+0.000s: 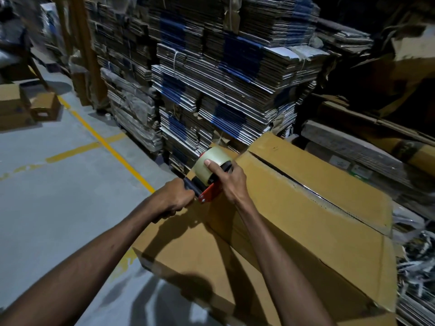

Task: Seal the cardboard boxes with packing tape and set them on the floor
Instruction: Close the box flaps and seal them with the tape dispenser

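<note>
Grey concrete floor (61, 184) is taking up the left half, yellow painted lines (106, 142) crossing on it. Tall stacks of flattened cartons (223, 78), tied in bundles, are rising at centre, some edges showing blue. A brown post (87, 55) is standing at the stacks' left edge. Small brown boxes (28, 107) are sitting at far left. Loose cardboard sheets (376, 142) are piling up at right. Light is staying dim, upper right going dark.

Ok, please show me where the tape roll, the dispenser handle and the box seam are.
tape roll (213, 164): head view, its outer face.
dispenser handle (191, 187): head view, black grip.
box seam (306, 188): head view, gap between flaps.
</note>
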Tool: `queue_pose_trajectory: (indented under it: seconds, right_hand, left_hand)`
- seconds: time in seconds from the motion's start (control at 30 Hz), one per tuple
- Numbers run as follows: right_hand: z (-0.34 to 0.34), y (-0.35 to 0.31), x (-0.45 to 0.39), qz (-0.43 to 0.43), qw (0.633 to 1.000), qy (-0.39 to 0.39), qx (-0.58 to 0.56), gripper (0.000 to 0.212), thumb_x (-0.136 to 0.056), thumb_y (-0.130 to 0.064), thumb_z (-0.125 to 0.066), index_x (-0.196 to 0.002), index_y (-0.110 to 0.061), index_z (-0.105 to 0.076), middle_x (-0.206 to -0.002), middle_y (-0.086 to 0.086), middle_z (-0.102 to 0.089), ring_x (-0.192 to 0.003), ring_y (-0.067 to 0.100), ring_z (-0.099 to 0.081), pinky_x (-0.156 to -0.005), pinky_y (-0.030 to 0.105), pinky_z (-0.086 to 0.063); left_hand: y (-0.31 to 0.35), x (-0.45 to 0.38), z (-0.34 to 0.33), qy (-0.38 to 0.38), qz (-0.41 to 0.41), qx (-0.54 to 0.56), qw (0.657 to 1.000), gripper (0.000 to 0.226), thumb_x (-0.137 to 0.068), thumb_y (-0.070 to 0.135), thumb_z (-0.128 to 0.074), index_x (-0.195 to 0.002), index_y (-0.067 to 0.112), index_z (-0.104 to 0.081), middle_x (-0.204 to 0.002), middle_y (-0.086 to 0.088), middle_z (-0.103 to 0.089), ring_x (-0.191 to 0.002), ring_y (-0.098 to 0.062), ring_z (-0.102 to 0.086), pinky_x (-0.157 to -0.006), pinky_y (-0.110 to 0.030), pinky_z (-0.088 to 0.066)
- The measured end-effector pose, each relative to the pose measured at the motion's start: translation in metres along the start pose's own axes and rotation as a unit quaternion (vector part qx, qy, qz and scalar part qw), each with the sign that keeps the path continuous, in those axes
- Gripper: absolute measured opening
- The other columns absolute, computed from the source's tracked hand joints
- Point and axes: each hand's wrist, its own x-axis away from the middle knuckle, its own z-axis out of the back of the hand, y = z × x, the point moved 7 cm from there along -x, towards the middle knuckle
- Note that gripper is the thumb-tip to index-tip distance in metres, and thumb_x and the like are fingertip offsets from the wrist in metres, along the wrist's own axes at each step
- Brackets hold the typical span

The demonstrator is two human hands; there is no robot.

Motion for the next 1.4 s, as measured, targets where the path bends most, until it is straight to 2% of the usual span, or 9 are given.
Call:
queue_pose_trajectory:
  seconds: [0.17, 0.3, 0.43, 0.63, 0.9, 1.07, 1.2, 1.33, 1.4]
  right_hand:
    - [0.008, -0.009, 0.011, 0.027, 0.998, 0.042, -0.025, 0.071, -0.061, -0.076, -0.077, -0.102, -0.018, -0.069, -0.098, 0.000, -0.072, -0.088, 0.015, -0.072, -0.069, 0.030, -0.063]
    - [0.013, -0.009, 0.014, 0.025, 0.998, 0.052, -0.035, 0.063, -0.064, -0.071, -0.079, -0.098, -0.019, -0.070, -0.095, 0.000, -0.072, -0.083, 0.010, -0.072, -0.062, 0.021, -0.057]
    - [0.017, -0.003, 0.016, 0.015, 0.997, 0.061, -0.048, 0.053, -0.080, -0.048, -0.086, -0.110, -0.007, -0.072, -0.097, 0.003, -0.072, -0.077, 0.003, -0.072, -0.060, 0.017, -0.055]
    - [0.017, -0.002, 0.025, 0.025, 0.995, 0.060, -0.075, 0.078, -0.064, -0.068, -0.079, -0.110, -0.005, -0.071, -0.096, 0.006, -0.074, -0.075, 0.003, -0.073, -0.060, 0.018, -0.056]
    - [0.017, 0.002, 0.027, 0.032, 0.996, 0.047, -0.067, 0.078, -0.065, -0.066, -0.079, -0.111, -0.004, -0.070, -0.098, 0.006, -0.074, -0.078, -0.001, -0.072, -0.062, 0.016, -0.056]
    - [0.013, 0.003, 0.027, 0.026, 0.999, 0.034, -0.010, 0.060, -0.073, -0.066, -0.082, -0.101, -0.015, -0.072, -0.095, 0.001, -0.074, -0.081, 0.010, -0.073, -0.065, 0.025, -0.060]
    - [0.004, 0.006, 0.030, 0.043, 0.994, 0.030, 0.092, 0.068, -0.069, -0.087, -0.071, -0.089, -0.022, -0.071, -0.087, 0.001, -0.072, -0.089, 0.021, -0.070, -0.070, 0.039, -0.063]
    - [0.008, -0.005, 0.030, 0.042, 0.991, -0.051, 0.121, 0.076, -0.072, -0.081, -0.072, -0.105, -0.012, -0.074, -0.095, 0.000, -0.075, -0.086, 0.012, -0.071, -0.061, 0.011, -0.051]
    - [0.015, -0.007, 0.028, 0.057, 0.986, -0.088, 0.129, 0.097, -0.071, -0.088, -0.059, -0.128, -0.011, -0.071, -0.122, 0.004, -0.075, -0.110, 0.016, -0.069, -0.082, 0.017, -0.052]
  left_hand:
    - [0.005, -0.001, 0.003, -0.003, 0.002, -0.022, 1.000, 0.015, -0.095, 0.012, -0.050, -0.085, 0.005, -0.058, -0.057, -0.004, -0.043, -0.034, -0.010, -0.031, -0.038, -0.022, -0.027]
    - [0.008, -0.001, 0.006, 0.000, 0.004, -0.032, 0.999, 0.015, -0.091, 0.010, -0.050, -0.089, 0.003, -0.063, -0.059, -0.005, -0.042, -0.037, -0.013, -0.029, -0.039, -0.022, -0.026]
    - [0.015, 0.000, 0.010, 0.006, -0.009, -0.070, 0.998, 0.009, -0.091, 0.009, -0.051, -0.084, 0.006, -0.056, -0.059, -0.005, -0.042, -0.038, -0.013, -0.029, -0.038, -0.021, -0.027]
    - [0.018, -0.004, 0.014, 0.030, -0.029, -0.133, 0.990, 0.013, -0.090, 0.012, -0.054, -0.077, 0.010, -0.051, -0.064, -0.007, -0.043, -0.044, -0.017, -0.035, -0.040, -0.023, -0.030]
    - [0.017, 0.002, 0.015, 0.027, -0.026, -0.130, 0.991, 0.013, -0.094, 0.014, -0.053, -0.081, 0.015, -0.052, -0.064, -0.005, -0.048, -0.041, -0.013, -0.037, -0.037, -0.021, -0.032]
    - [0.000, 0.009, 0.008, 0.013, -0.006, -0.081, 0.997, 0.012, -0.093, 0.012, -0.052, -0.082, 0.016, -0.053, -0.060, -0.003, -0.045, -0.037, -0.010, -0.031, -0.037, -0.020, -0.029]
    - [-0.014, 0.014, 0.002, 0.024, 0.002, -0.079, 0.997, 0.015, -0.094, 0.014, -0.052, -0.079, 0.012, -0.054, -0.060, -0.004, -0.048, -0.040, -0.014, -0.036, -0.039, -0.022, -0.031]
    - [-0.024, 0.016, 0.003, 0.023, 0.003, -0.049, 0.999, 0.007, -0.089, 0.010, -0.053, -0.084, 0.008, -0.058, -0.059, -0.004, -0.046, -0.039, -0.014, -0.033, -0.040, -0.022, -0.028]
    - [-0.036, 0.015, 0.006, 0.009, 0.011, -0.009, 1.000, 0.010, -0.087, 0.011, -0.052, -0.085, 0.008, -0.061, -0.058, -0.003, -0.044, -0.040, -0.014, -0.030, -0.041, -0.023, -0.027]
